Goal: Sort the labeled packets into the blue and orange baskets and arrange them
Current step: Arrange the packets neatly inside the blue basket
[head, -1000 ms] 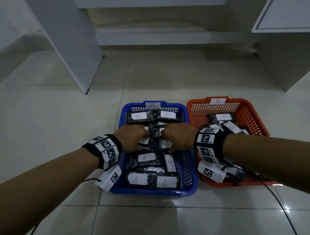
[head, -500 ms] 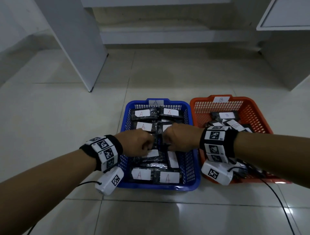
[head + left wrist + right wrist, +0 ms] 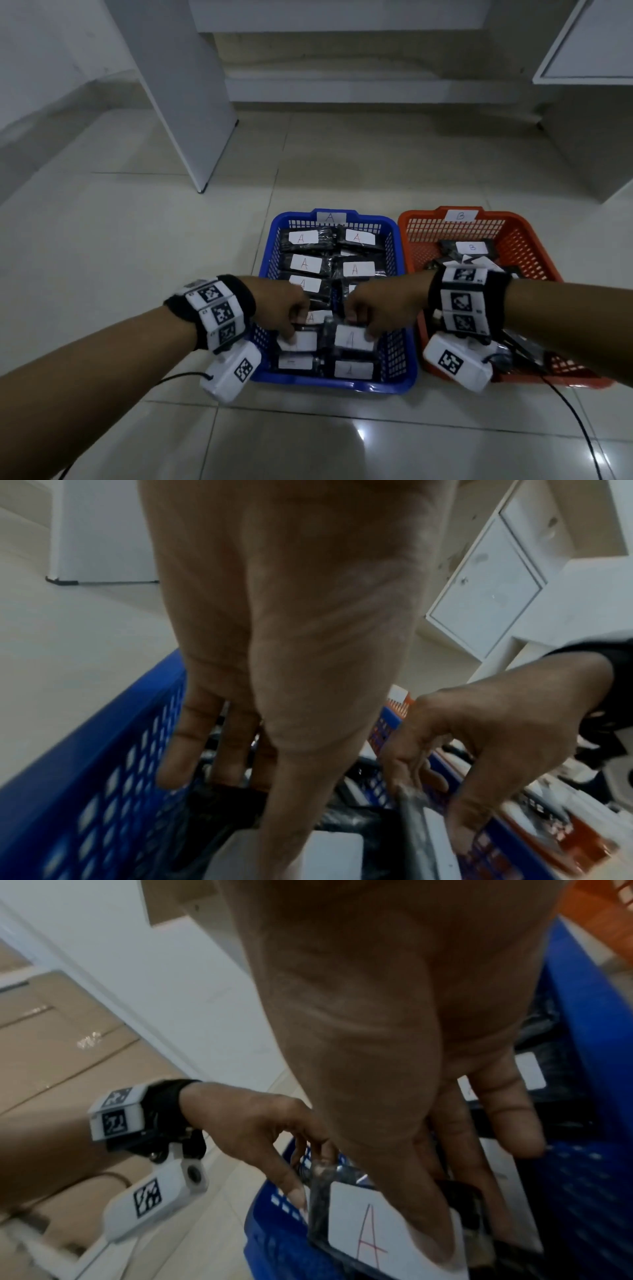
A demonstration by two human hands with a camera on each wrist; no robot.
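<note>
Inside the blue basket [image 3: 399, 383], one black A-labelled packet [image 3: 352, 337] is being pinched by the right hand [image 3: 380, 306] and its neighbour packet [image 3: 298, 342] is being gripped by the left hand [image 3: 282, 305], fingers curled down, though the fingertips underneath are being hidden and the wrist views are kinda blurry.

A bare storeroom or back room, by the look of it. Glossy pale floor tiles [image 3: 171, 274] spread beneath the grip, with white cabinets [image 3: 589, 102] and stacked cardboard boxes [image 3: 68, 1053] beyond it.
</note>
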